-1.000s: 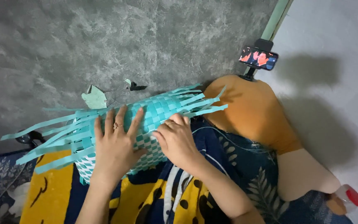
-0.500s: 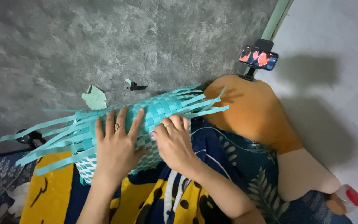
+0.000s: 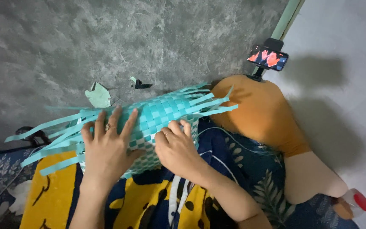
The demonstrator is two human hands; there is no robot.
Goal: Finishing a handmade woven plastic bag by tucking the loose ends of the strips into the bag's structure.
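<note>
I have one view only, from the camera on the person's head. It looks steeply down and slightly forward, close over the woven basket (image 3: 157,123) on the lap. Beyond the basket I see grey floor (image 3: 106,42); right of it, a phone (image 3: 267,57) on a stand.
</note>
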